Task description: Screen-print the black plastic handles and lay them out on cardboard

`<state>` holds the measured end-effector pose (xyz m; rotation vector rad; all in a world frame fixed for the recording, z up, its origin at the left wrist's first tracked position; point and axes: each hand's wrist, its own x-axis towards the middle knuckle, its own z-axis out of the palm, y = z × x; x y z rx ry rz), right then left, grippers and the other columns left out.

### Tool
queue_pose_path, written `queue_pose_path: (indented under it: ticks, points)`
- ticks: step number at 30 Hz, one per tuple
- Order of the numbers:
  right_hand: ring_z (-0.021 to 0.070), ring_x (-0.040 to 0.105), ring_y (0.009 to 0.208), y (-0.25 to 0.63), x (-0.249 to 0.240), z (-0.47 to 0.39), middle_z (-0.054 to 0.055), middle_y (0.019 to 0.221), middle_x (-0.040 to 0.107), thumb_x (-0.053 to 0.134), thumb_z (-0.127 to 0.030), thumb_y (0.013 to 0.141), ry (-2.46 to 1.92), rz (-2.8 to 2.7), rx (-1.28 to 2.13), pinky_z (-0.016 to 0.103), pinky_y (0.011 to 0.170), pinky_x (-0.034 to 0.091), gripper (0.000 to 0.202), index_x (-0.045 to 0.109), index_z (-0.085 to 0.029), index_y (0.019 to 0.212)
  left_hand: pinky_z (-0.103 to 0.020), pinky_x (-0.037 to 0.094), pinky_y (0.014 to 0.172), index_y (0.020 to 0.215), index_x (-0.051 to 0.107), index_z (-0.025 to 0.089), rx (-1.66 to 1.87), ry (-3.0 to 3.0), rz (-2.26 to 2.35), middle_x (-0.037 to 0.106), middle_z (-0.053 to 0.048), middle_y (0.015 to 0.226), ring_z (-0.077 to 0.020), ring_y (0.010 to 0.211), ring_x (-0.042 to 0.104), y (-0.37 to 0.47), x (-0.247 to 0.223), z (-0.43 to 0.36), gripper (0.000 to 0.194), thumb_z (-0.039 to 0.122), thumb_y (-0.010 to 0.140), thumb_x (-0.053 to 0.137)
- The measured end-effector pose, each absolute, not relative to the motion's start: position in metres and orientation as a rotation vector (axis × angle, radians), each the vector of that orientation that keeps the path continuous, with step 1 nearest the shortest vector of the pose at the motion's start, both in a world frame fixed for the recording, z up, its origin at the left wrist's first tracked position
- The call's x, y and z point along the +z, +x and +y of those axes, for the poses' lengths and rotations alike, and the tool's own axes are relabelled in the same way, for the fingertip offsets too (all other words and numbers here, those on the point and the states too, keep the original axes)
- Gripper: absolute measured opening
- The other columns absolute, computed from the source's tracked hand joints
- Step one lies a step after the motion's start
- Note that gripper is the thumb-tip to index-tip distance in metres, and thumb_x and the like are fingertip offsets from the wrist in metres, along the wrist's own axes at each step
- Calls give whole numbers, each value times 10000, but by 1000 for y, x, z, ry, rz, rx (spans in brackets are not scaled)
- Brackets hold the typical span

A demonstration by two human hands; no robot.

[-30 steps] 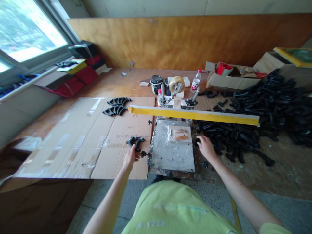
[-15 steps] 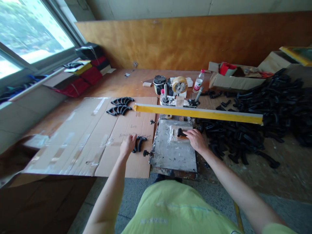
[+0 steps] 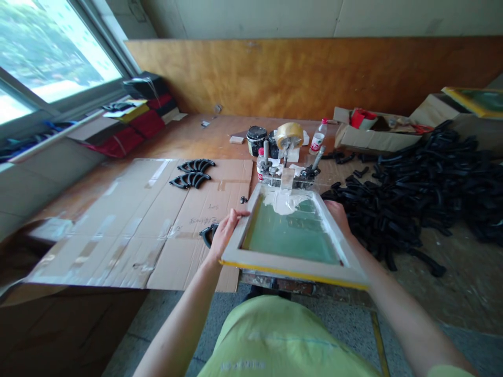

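A screen printing frame (image 3: 234, 242) lies lowered over the base plate, tilted a little, with green mesh (image 3: 288, 235) and a patch of white ink (image 3: 286, 203) at its far end. On its left side rail, my left hand (image 3: 225, 233) is closed with the fingers on the rail. My right hand (image 3: 338, 215) holds the opposite rail; its fingertips are partly hidden. Beside my left hand, black curved handles (image 3: 207, 234) rest on the cardboard. A squeegee-like strip (image 3: 287, 179) stands at the hinge clamp (image 3: 310, 172). The plate and the handle on it are covered by the frame.
A large heap of black handles (image 3: 424, 183) fills the right side. Two rows of handles (image 3: 192, 173) lie on the cardboard sheet (image 3: 129, 225). Behind the clamp are a tape roll (image 3: 290, 135), ink tub (image 3: 257, 139) and bottle (image 3: 318, 137). An open carton (image 3: 379, 137) sits farther back.
The frame has swung down from its raised position over the plate. My right hand has left the handle on the plate, and both hands are now on the frame's sides.
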<state>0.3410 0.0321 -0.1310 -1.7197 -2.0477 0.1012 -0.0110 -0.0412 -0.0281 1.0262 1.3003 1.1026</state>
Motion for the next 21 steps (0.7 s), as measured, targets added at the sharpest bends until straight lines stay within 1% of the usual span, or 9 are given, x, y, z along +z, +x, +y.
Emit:
queue_pose_path:
  ticks: [2, 4, 6, 8, 10, 13, 17, 19, 21]
  points:
    - [292, 558, 1076, 344, -116, 50, 145, 1148, 624, 399, -194, 895, -1701, -1908, 41, 479, 947, 446, 395, 634, -164, 1212, -219, 411, 496, 1169, 644, 175, 972, 998, 1344, 656, -16, 750, -127, 562, 556, -19, -62, -56, 591, 625, 793, 570]
    - [286, 520, 1144, 325, -99, 69, 151, 1276, 548, 501, -236, 878, -1575, -1912, -1, 463, 1008, 412, 410, 578, -158, 1273, -226, 448, 563, 1348, 522, 199, 933, 994, 1370, 665, -17, 808, -146, 649, 592, -23, -97, -63, 689, 567, 775, 628]
    - [288, 476, 1198, 291, -84, 85, 153, 1347, 483, 603, -250, 841, -1466, -2062, -5, 436, 1033, 390, 479, 532, -154, 1305, -237, 468, 623, 1437, 417, 206, 918, 1026, 1428, 668, -23, 838, -163, 723, 610, -23, -127, -64, 760, 538, 786, 625]
    - [287, 494, 1154, 257, -74, 95, 154, 1254, 544, 638, -218, 823, -1491, -2243, 41, 406, 982, 416, 429, 557, -143, 1237, -247, 476, 667, 1439, 420, 204, 899, 1085, 1499, 675, -35, 869, -171, 771, 615, -23, -147, -61, 730, 537, 812, 590]
    - [272, 544, 1042, 234, -73, 94, 140, 1073, 623, 619, -182, 830, -1585, -2391, 106, 367, 898, 440, 275, 605, -132, 1099, -256, 479, 701, 1421, 450, 212, 873, 1138, 1534, 684, -43, 912, -175, 804, 619, -24, -158, -59, 685, 546, 832, 556]
    - [245, 567, 934, 228, -82, 73, 123, 941, 649, 548, -136, 848, -1551, -2560, 105, 325, 822, 431, 121, 625, -128, 941, -270, 485, 735, 1415, 457, 223, 849, 1158, 1533, 690, -47, 957, -184, 839, 630, -26, -164, -58, 668, 564, 845, 529]
    - [221, 555, 904, 249, -89, 38, 94, 891, 646, 500, -46, 787, -1109, -2765, 98, 299, 782, 406, 186, 627, -144, 881, -280, 489, 773, 1393, 489, 221, 860, 1137, 1542, 697, -49, 984, -196, 879, 639, -26, -164, -60, 662, 572, 835, 541]
    - [206, 554, 860, 257, -85, 34, 70, 851, 645, 515, -55, 774, -945, -2806, 188, 292, 767, 403, 173, 630, -159, 851, -278, 492, 763, 1380, 505, 215, 871, 1120, 1546, 701, -49, 976, -196, 867, 641, -25, -163, -60, 663, 571, 823, 556]
    - [196, 552, 809, 258, -81, 39, 50, 810, 641, 539, -99, 790, -933, -2772, 263, 291, 742, 406, 119, 629, -176, 806, -277, 494, 749, 1375, 510, 208, 884, 1107, 1539, 702, -51, 958, -193, 851, 642, -24, -161, -60, 666, 569, 817, 565]
